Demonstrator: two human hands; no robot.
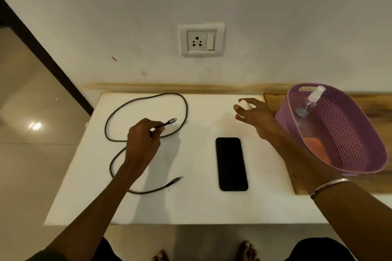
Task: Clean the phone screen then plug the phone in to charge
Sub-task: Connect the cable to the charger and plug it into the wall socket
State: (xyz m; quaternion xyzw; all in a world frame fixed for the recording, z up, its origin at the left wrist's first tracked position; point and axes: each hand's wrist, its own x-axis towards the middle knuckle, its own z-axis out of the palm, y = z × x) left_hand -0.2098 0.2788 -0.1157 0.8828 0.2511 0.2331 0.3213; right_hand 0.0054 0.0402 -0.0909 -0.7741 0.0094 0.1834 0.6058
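A black phone (pixel 231 163) lies face up on the white table (pixel 191 207), right of centre. A dark braided charging cable (pixel 146 99) loops across the table's left half. My left hand (pixel 142 140) pinches the cable just behind one plug, which points up and right. The cable's other plug (pixel 177 178) rests on the table near the phone. My right hand (pixel 255 117) holds a small white charger adapter (pixel 245 104) above the table's far right corner. A white wall socket (pixel 201 40) with a switch sits on the wall behind the table.
A purple perforated basket (pixel 360 125) stands at the right on a wooden ledge, holding a clear spray bottle (pixel 309 101) and an orange cloth (pixel 318 146). My bare feet (pixel 247 250) show below the table's front edge. Tiled floor lies to the left.
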